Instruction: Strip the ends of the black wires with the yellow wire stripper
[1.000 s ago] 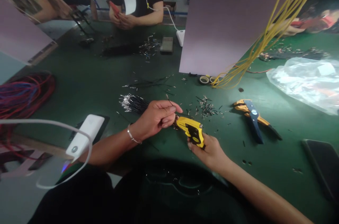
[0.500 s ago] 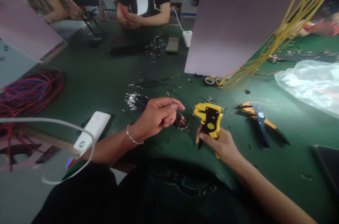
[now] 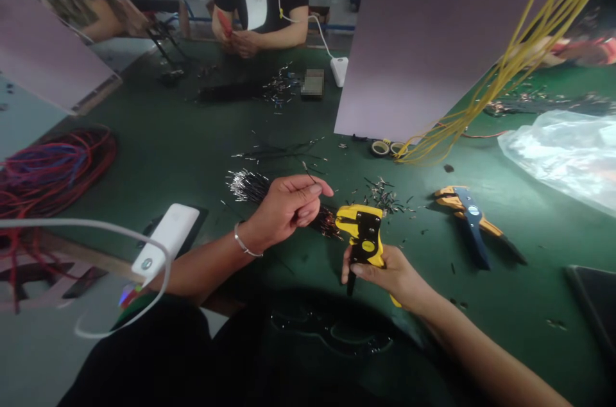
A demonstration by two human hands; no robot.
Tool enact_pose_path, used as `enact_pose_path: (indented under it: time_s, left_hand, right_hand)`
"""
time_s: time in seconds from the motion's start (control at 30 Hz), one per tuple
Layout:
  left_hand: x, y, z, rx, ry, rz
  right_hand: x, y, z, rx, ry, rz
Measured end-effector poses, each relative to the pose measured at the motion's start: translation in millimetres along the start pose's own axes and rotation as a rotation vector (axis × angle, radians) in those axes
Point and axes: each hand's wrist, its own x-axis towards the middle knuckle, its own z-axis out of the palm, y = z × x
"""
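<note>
Head view: our right hand (image 3: 391, 271) grips the yellow tool (image 3: 369, 227).
Left of the tool, our left hand (image 3: 289, 207) pinches a thin wire (image 3: 308, 172); right of it lie orange-and-blue pliers (image 3: 473, 212).

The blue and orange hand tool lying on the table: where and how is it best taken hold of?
Likely around both handles, coming from the near right: they spread apart toward that side, while the orange head points away to the left.
</note>
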Motion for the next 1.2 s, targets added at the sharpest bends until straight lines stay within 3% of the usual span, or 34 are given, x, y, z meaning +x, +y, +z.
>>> enact_pose_path:
  time_s: [0.23, 0.53, 0.97, 1.2]
  left_hand:
    - [-1, -1, 1.9, 0.001, -0.035, -0.002]
    - [0, -11, 3.8, -0.093, -0.082, -0.071]
    - [0, -13, 7.5, -0.129, 0.0, -0.12]
    - [0, -11, 8.1, -0.262, 0.067, -0.158]
  right_hand:
    - [-1, -2, 2, 0.11, -0.022, 0.007]
    - [-1, 0, 7, 0.053, -0.112, -0.021]
    - [-3, 2, 11, 0.006, -0.048, 0.0]
    - [-1, 4, 10, 0.093, -0.017, -0.011]
